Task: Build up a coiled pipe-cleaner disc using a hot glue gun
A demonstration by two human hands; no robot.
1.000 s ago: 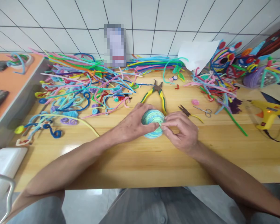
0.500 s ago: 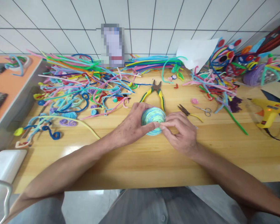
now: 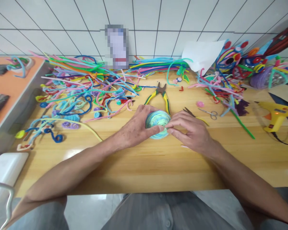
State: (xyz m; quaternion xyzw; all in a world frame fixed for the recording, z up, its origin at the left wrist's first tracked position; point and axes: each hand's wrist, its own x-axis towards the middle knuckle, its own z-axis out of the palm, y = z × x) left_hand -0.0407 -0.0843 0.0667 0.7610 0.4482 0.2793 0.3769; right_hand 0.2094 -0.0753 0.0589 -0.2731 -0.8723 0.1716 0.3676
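A ball wound in blue and green fuzzy pipe cleaner sits in my left hand, whose fingers wrap its far left side while the thumb presses on its front. At the ball's right side, my right hand is closed in a pinch, thumb against forefinger. Whatever lies between those fingertips is too small to make out. Just beyond the ball, green-and-yellow-handled pliers lie with their handles spread toward me. Partly behind my right hand are small dark-jawed cutters with yellow handles.
Tangled colourful pipe cleaners cover the table's left and back. Small scissors and a pink coil lie to the right, before a yellow glue gun. A white sheet and decorated figures stand at the back right.
My right hand has shifted slightly right, covering more of the small cutters, and its fingers have straightened somewhat. The left hand and the ball stay nearly in place.
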